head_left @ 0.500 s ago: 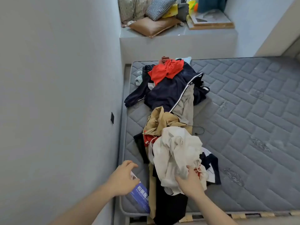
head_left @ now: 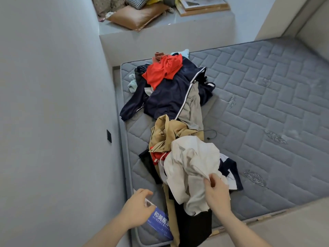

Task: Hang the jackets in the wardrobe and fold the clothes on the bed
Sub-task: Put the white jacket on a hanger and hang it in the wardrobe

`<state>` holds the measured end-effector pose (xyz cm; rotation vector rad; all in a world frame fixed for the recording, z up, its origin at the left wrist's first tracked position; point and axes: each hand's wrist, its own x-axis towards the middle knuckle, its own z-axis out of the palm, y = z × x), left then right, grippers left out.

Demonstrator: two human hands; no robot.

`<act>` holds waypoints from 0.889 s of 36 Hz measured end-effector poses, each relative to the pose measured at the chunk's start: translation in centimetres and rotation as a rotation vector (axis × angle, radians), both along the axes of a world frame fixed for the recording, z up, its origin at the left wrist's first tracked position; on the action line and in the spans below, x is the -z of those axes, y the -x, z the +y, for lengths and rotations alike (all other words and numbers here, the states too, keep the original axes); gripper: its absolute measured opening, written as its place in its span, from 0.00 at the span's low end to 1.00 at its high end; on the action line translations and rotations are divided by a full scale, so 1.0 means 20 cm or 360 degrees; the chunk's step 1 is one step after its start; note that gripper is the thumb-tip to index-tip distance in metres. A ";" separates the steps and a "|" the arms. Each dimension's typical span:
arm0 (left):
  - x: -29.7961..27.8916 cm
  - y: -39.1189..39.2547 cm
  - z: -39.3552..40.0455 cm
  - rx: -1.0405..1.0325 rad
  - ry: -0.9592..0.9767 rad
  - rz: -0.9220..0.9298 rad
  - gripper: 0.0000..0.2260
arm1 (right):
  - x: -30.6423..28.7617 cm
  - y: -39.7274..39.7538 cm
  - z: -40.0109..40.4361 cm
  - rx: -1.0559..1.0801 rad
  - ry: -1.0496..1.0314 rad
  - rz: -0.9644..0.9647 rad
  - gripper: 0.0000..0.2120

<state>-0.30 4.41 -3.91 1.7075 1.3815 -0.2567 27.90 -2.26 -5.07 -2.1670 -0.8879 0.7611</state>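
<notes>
A long heap of clothes runs along the left side of the grey quilted mattress (head_left: 267, 122). At its near end lies a white garment (head_left: 188, 163), and my right hand (head_left: 216, 190) pinches a fold of it. Beyond it are a tan jacket (head_left: 165, 134), a grey piece (head_left: 193, 107), a navy jacket with white piping (head_left: 167, 97) and a red-orange garment (head_left: 163, 70). A black garment (head_left: 194, 227) hangs over the mattress's near edge. My left hand (head_left: 138, 208) hovers over the near left corner with loosely curled fingers, holding nothing.
A grey wall (head_left: 53, 104) closes off the left side, with a small black switch (head_left: 109, 136). A blue label (head_left: 160, 223) sits on the mattress corner. Behind the bed a ledge (head_left: 160, 38) carries cushions (head_left: 138, 16) and a framed picture (head_left: 201, 4).
My right hand has lifted slightly and now pinches the white garment's fold. The view has shifted closer and to the right. My left hand stays near the corner.
</notes>
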 end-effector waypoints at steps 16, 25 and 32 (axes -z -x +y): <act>-0.86 -0.80 0.15 0.0304 -0.0760 -0.0674 0.49 | -1.74 -0.36 -0.11 -0.0089 -0.1197 -0.0129 0.11; -1.52 -1.40 0.15 0.0549 -0.0984 -0.0943 0.11 | -2.26 -0.81 -0.68 0.0234 -0.1448 -0.0523 0.11; -2.01 -1.94 -0.14 0.0616 -0.1109 -0.1374 0.12 | -2.43 -1.26 -1.29 0.0672 -0.1483 -0.0743 0.10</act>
